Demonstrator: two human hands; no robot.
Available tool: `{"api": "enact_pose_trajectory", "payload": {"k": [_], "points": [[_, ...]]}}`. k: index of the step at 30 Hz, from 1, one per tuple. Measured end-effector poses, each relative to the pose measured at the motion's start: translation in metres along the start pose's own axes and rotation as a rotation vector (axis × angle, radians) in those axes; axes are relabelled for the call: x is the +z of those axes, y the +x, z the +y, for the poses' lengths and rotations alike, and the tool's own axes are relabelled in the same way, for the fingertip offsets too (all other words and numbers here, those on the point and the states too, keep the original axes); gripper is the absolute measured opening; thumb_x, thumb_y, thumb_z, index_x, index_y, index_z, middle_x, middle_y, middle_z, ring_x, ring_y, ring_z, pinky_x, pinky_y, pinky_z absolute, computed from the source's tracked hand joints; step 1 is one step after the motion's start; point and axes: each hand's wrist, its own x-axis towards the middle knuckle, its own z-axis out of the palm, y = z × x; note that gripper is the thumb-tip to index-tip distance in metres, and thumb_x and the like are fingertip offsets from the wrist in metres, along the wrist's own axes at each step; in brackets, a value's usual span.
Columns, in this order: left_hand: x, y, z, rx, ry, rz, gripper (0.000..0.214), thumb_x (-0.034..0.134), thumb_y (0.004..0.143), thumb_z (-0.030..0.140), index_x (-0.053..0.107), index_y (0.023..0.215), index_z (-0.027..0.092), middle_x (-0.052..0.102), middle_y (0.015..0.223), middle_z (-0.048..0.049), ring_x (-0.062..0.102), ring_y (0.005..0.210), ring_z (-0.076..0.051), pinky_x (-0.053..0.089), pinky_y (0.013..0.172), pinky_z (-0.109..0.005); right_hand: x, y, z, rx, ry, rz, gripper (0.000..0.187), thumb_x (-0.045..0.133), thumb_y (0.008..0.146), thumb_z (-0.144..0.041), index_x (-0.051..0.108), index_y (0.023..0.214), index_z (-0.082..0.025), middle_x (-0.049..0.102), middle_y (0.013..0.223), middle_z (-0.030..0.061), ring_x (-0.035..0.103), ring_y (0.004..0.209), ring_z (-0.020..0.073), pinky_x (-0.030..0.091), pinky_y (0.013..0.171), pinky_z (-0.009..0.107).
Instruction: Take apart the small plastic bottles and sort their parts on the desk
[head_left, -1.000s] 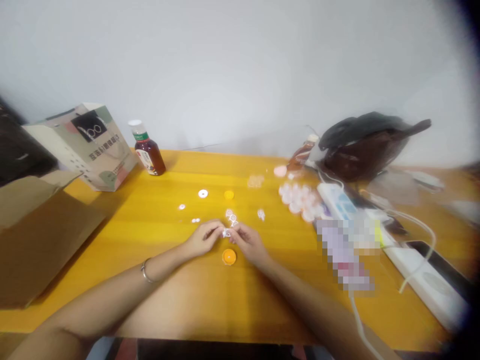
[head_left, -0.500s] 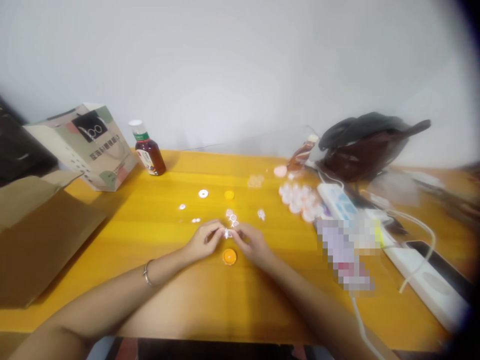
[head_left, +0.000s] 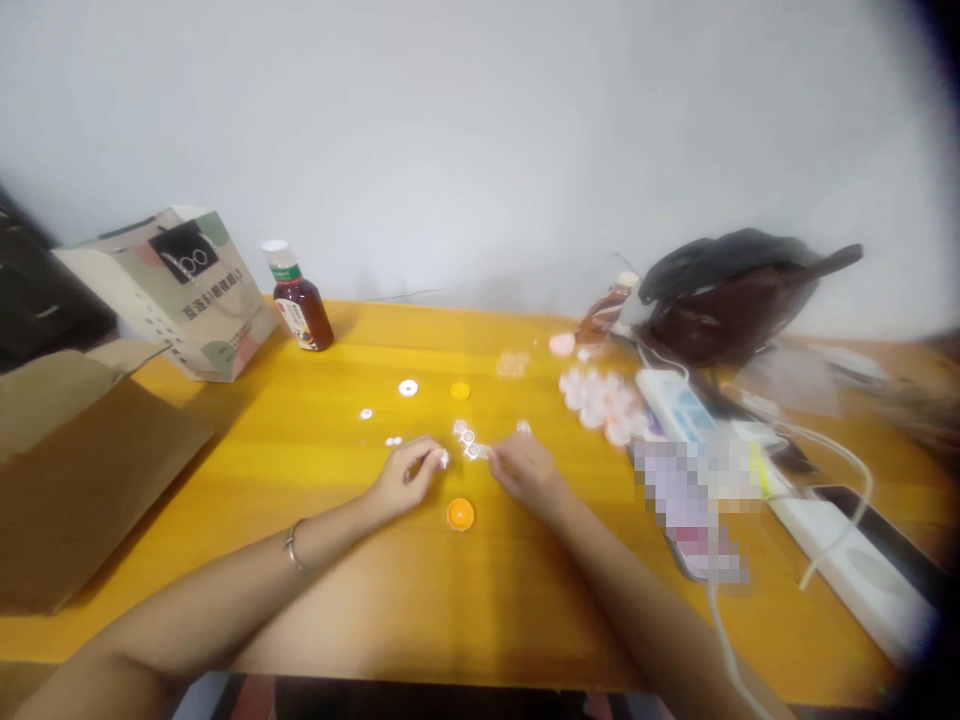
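Between the pinched thumb and fingers of my left hand (head_left: 409, 478) is a small whitish piece (head_left: 444, 459), too small to name. My right hand (head_left: 536, 475), palm down, is closed at the fingertips on a small whitish flat piece (head_left: 482, 452). That piece lies at the near end of a cluster of small clear-white round pieces (head_left: 466, 436). An open round orange container (head_left: 460, 514) stands nearer me, between the forearms. Farther off lie a yellow disc (head_left: 460, 391), a white ring (head_left: 408, 388), a smaller white ring (head_left: 366, 413) and tiny white bits (head_left: 394, 441).
A cardboard box (head_left: 112, 480), a paper bag (head_left: 214, 300) and a dark red bottle (head_left: 304, 312) stand left. Several small round clear containers (head_left: 596, 400), a power strip (head_left: 847, 570), cables, a blurred-out phone (head_left: 686, 510) and a dark bag (head_left: 727, 300) occupy the right.
My hands, together before over a small whitish piece, have parted. The right moved right and slightly away to the cluster; the left keeps a small piece and shifted slightly left.
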Motion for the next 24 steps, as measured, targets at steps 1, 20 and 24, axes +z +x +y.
{"api": "enact_pose_trajectory", "payload": {"k": [1, 20, 24], "points": [[-0.001, 0.001, -0.002, -0.019, -0.015, 0.016, 0.03, 0.036, 0.09, 0.032, 0.048, 0.068, 0.015, 0.05, 0.066, -0.0005, 0.048, 0.064, -0.011, 0.038, 0.064, -0.022, -0.001, 0.001, 0.005, 0.094, 0.024, 0.042, 0.02, 0.045, 0.085, -0.02, 0.054, 0.067, -0.02, 0.053, 0.058, 0.0009, 0.048, 0.055, 0.013, 0.039, 0.056, 0.025], [0.001, 0.003, -0.003, -0.05, -0.07, -0.08, 0.033, 0.034, 0.091, 0.035, 0.051, 0.073, 0.015, 0.054, 0.069, -0.0018, 0.049, 0.066, -0.012, 0.041, 0.066, -0.023, 0.027, -0.001, 0.017, 0.796, 0.42, -0.081, 0.017, 0.06, 0.07, -0.033, 0.059, 0.074, -0.016, 0.061, 0.064, 0.0008, 0.055, 0.058, 0.0127, 0.047, 0.058, 0.027], [0.001, 0.004, -0.004, -0.053, -0.067, -0.082, 0.032, 0.035, 0.091, 0.034, 0.052, 0.073, 0.015, 0.053, 0.069, -0.0015, 0.049, 0.066, -0.012, 0.041, 0.066, -0.023, 0.029, -0.003, 0.02, 0.784, 0.432, -0.073, 0.019, 0.061, 0.07, -0.034, 0.059, 0.075, -0.016, 0.061, 0.065, 0.0006, 0.056, 0.059, 0.0127, 0.048, 0.059, 0.027]]}}
